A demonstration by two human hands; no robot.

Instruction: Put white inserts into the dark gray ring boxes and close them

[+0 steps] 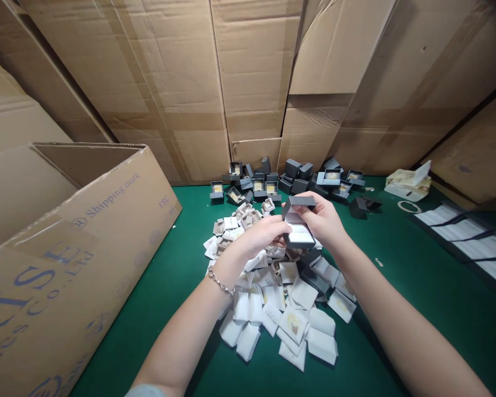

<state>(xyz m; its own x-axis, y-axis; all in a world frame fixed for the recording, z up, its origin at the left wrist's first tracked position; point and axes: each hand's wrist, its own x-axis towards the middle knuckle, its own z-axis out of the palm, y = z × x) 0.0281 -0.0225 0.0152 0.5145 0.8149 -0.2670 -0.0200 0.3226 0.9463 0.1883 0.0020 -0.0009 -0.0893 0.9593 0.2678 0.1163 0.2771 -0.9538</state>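
Both my hands hold one small dark grey hinged box (298, 221) above a green table (417, 275). Its lid is open and a white insert shows inside. My right hand (323, 219) grips the box from the right, fingers wrapped round the lid and base. My left hand (261, 234), with a bracelet at the wrist, pinches the box's left side. Below my hands lies a heap of white folded inserts (287, 314). Behind it stands a cluster of dark grey boxes (285, 179), several open.
A large open cardboard carton (74, 259) with blue print stands at the left. Flattened cardboard (252, 82) walls off the back. A white packet (409, 183) and a tape ring (409, 207) lie at the right rear, with black-and-white trays (471, 242) at the right edge.
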